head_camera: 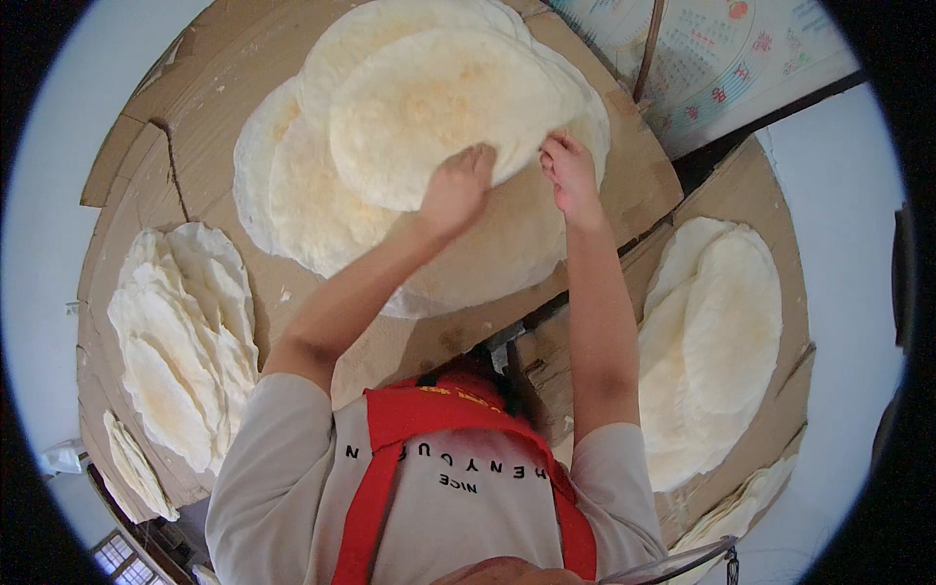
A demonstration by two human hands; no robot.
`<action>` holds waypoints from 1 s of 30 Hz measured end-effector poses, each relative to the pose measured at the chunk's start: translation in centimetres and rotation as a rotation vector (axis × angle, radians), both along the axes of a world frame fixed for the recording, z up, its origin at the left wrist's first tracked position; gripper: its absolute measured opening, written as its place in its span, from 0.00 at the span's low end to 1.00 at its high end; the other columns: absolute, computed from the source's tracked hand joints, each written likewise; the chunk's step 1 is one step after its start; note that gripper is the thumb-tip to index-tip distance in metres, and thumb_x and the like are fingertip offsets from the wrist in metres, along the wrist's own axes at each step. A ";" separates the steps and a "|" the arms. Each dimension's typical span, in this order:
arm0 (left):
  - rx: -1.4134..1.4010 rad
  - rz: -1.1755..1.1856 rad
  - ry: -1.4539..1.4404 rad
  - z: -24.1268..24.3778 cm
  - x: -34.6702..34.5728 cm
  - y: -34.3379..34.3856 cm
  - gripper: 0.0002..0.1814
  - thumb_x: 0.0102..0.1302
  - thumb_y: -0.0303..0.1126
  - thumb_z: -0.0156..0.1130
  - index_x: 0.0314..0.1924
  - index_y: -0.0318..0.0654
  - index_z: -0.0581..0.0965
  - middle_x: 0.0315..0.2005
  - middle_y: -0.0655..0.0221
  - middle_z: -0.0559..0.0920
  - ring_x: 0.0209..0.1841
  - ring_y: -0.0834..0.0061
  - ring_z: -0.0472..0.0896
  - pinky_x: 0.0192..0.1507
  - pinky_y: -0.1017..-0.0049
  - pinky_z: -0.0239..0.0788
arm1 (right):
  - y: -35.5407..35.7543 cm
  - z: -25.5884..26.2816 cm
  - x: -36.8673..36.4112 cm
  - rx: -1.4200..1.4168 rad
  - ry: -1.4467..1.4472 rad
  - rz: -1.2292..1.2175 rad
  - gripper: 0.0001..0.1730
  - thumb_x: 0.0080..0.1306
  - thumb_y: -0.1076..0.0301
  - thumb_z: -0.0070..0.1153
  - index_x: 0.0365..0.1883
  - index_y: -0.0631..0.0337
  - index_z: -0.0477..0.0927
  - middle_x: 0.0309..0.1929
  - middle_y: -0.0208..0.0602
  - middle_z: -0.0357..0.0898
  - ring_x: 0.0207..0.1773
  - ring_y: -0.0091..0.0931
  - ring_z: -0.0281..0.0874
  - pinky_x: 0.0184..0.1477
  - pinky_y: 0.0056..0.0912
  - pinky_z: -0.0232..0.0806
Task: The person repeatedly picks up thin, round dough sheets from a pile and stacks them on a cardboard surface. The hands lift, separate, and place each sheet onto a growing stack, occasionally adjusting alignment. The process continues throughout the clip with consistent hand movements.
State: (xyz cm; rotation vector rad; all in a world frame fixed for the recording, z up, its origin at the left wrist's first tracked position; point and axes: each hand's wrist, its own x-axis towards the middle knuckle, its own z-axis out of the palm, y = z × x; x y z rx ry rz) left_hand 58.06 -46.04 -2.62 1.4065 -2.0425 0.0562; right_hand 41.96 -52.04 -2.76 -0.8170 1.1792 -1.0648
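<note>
Large, thin round flatbreads (pixel 439 110) with pale brown patches lie in an overlapping pile on a brown cardboard-like surface (pixel 212 95). My left hand (pixel 459 186) is over the near edge of the top flatbread, its fingers curled together at the bread and slightly blurred. A short way to the right, my right hand (pixel 567 168) pinches the same bread's edge between thumb and fingers. Below both hands, another flatbread (pixel 482 256) shows, partly covered by the left forearm. The fingertips' undersides are hidden.
More flatbreads (pixel 175 336) are piled at the left, with a smaller stack (pixel 135 468) at the lower left. Another pile (pixel 731 322) lies at the right. A printed sheet (pixel 716 66) and a thin rod (pixel 649 51) are at the upper right. Gaps separate the boards.
</note>
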 end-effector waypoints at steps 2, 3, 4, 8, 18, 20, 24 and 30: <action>0.391 0.125 -0.070 3.0 1.7 -2.5 0.10 0.52 0.34 0.52 0.30 0.36 0.72 0.22 0.54 0.76 0.27 0.59 0.75 0.31 0.63 0.66 | -0.1 0.7 0.5 -0.018 -0.124 0.005 0.09 0.55 0.69 0.52 0.32 0.65 0.73 0.24 0.35 0.75 0.15 0.14 0.56 0.16 0.14 0.50; 0.287 0.076 -0.084 3.6 3.6 -4.6 0.10 0.52 0.36 0.52 0.29 0.36 0.73 0.22 0.54 0.76 0.27 0.58 0.75 0.31 0.62 0.66 | 0.1 0.8 0.7 -0.002 -0.129 0.026 0.09 0.55 0.69 0.51 0.32 0.65 0.73 0.24 0.34 0.75 0.15 0.14 0.56 0.16 0.15 0.50; 0.183 0.046 -0.101 4.5 6.5 -7.1 0.11 0.52 0.37 0.53 0.28 0.36 0.74 0.22 0.55 0.76 0.27 0.57 0.75 0.31 0.61 0.66 | 0.3 0.9 1.4 0.014 -0.138 0.066 0.09 0.56 0.69 0.51 0.32 0.64 0.73 0.24 0.34 0.75 0.15 0.13 0.55 0.16 0.15 0.49; -0.017 0.247 -0.114 15.2 14.2 -12.4 0.14 0.55 0.39 0.53 0.33 0.35 0.76 0.25 0.54 0.78 0.28 0.56 0.76 0.32 0.63 0.67 | 2.9 -1.1 2.2 0.088 0.193 0.159 0.09 0.56 0.67 0.51 0.33 0.63 0.74 0.25 0.32 0.76 0.15 0.14 0.56 0.18 0.15 0.52; -0.050 0.121 -0.363 16.7 10.6 1.8 0.10 0.47 0.23 0.47 0.32 0.37 0.72 0.21 0.57 0.76 0.25 0.58 0.76 0.26 0.64 0.67 | 2.8 -8.8 5.8 -0.213 0.425 -0.074 0.13 0.48 0.68 0.57 0.30 0.67 0.75 0.28 0.39 0.77 0.33 0.27 0.74 0.36 0.26 0.65; 0.224 0.148 -0.339 10.6 9.8 3.3 0.07 0.47 0.23 0.47 0.29 0.36 0.70 0.20 0.55 0.76 0.25 0.58 0.76 0.27 0.64 0.67 | 2.8 -9.3 6.3 -0.140 0.439 -0.090 0.12 0.48 0.70 0.57 0.30 0.67 0.75 0.29 0.38 0.76 0.32 0.25 0.74 0.34 0.25 0.66; 0.415 0.249 -0.119 3.3 9.7 5.6 0.03 0.48 0.25 0.51 0.24 0.35 0.68 0.19 0.55 0.75 0.25 0.57 0.76 0.26 0.63 0.66 | 2.0 -9.0 7.5 -0.114 0.632 0.042 0.08 0.47 0.75 0.55 0.26 0.69 0.75 0.22 0.35 0.75 0.27 0.22 0.73 0.29 0.23 0.67; 0.333 0.310 0.015 3.1 9.1 5.7 0.05 0.50 0.27 0.53 0.24 0.35 0.68 0.17 0.53 0.75 0.23 0.56 0.75 0.25 0.63 0.66 | 0.6 -8.0 7.3 -0.189 0.985 0.053 0.09 0.43 0.70 0.59 0.20 0.65 0.76 0.16 0.36 0.75 0.23 0.27 0.75 0.28 0.28 0.66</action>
